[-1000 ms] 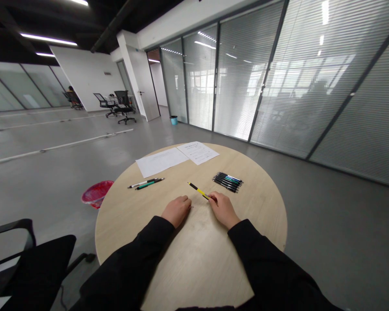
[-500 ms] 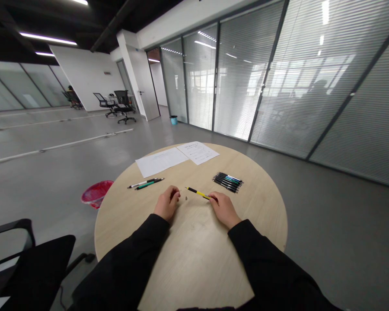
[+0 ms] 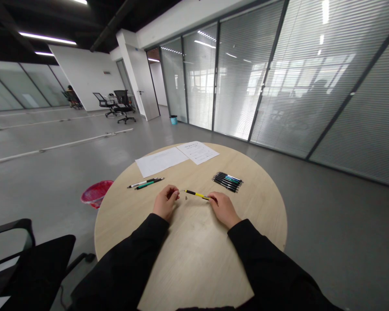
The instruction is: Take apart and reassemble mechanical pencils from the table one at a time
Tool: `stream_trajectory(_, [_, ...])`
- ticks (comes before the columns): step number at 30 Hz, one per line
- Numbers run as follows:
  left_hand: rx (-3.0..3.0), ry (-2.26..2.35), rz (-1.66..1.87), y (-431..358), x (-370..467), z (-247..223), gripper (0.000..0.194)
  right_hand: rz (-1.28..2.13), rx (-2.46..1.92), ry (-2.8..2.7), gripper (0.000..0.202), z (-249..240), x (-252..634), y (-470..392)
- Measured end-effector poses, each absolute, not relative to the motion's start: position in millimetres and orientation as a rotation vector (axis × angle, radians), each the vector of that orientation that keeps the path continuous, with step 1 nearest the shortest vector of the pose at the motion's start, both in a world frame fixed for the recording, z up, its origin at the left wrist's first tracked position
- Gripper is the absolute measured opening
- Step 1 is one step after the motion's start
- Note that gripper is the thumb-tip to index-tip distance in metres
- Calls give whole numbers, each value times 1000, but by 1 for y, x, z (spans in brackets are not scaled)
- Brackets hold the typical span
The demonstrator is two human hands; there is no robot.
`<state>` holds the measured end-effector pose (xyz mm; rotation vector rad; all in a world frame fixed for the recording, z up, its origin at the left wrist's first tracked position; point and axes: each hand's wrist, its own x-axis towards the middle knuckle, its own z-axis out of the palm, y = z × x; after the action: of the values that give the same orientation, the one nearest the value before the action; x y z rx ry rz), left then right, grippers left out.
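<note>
From my remote seat, the largest thing I see is the dark-framed glass partition with pale slatted blinds (image 3: 240,82), running behind the round, light wood-grain table (image 3: 262,203). A black chair with a curved armrest (image 3: 48,255) stands at lower left, and a red, round bin (image 3: 99,190) sits on the floor just beside the table's left edge. At the far side of the tabletop lie two white paper sheets (image 3: 160,162), the right one bearing printed lines. My right hand (image 3: 223,209) pinches the rear end of a slim yellow-and-black pen (image 3: 197,195), which is in front of me between the hands, its tip toward the left. My left hand (image 3: 167,203) has thumb and fingers drawn together just beside that tip; I can't tell whether they grip anything. Beyond the right hand lies a close row of dark slender pens (image 3: 227,181), some with blue or green parts. Left of the left hand, a white-and-black pen (image 3: 142,182) and a green-and-black pen (image 3: 149,184) lie side by side. Smallest is a grey, cone-like piece (image 3: 186,198) on the wood, near the left fingertips.
</note>
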<state>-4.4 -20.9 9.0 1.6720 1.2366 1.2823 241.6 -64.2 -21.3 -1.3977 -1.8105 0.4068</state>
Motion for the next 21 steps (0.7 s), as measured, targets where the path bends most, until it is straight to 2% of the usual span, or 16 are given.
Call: stream_trajectory(21, [1746,1234,1223,-22,-5,10,22,360,-1384,-1859,17,-22,240,-65])
